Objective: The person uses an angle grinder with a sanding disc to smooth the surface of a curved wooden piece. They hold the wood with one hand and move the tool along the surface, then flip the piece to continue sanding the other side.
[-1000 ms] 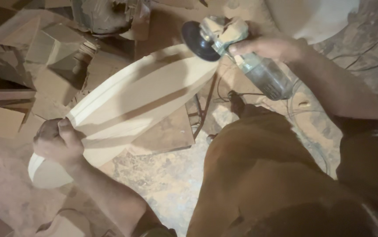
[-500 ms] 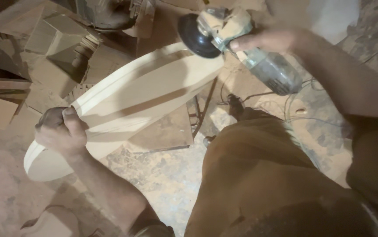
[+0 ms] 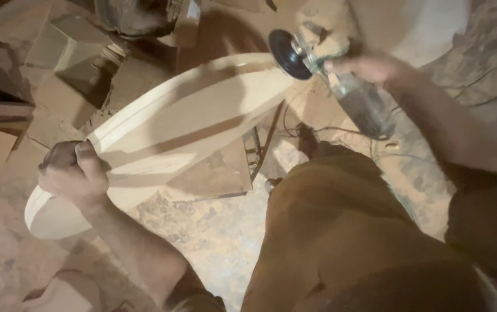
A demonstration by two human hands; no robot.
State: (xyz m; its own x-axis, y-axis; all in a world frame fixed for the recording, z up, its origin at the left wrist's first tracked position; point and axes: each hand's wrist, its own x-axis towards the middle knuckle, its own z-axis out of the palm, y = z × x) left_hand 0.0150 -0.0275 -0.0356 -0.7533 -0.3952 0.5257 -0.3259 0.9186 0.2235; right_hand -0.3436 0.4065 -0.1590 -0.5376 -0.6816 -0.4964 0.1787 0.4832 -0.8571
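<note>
I see my left hand [image 3: 72, 173] clamped on the pale oval wooden panel [image 3: 185, 124] mid-frame, right hand [image 3: 369, 69] gripping the angle grinder [image 3: 341, 86] upper centre — its disc could catch the panel's edge and kick.

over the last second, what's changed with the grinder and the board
The angle grinder slid slightly left along the far end of the curved wooden board, its disc still at that edge. The left hand shifted a little lower-left on the board's rim. Both hands kept their grip; the right hand still holds the grinder.
</note>
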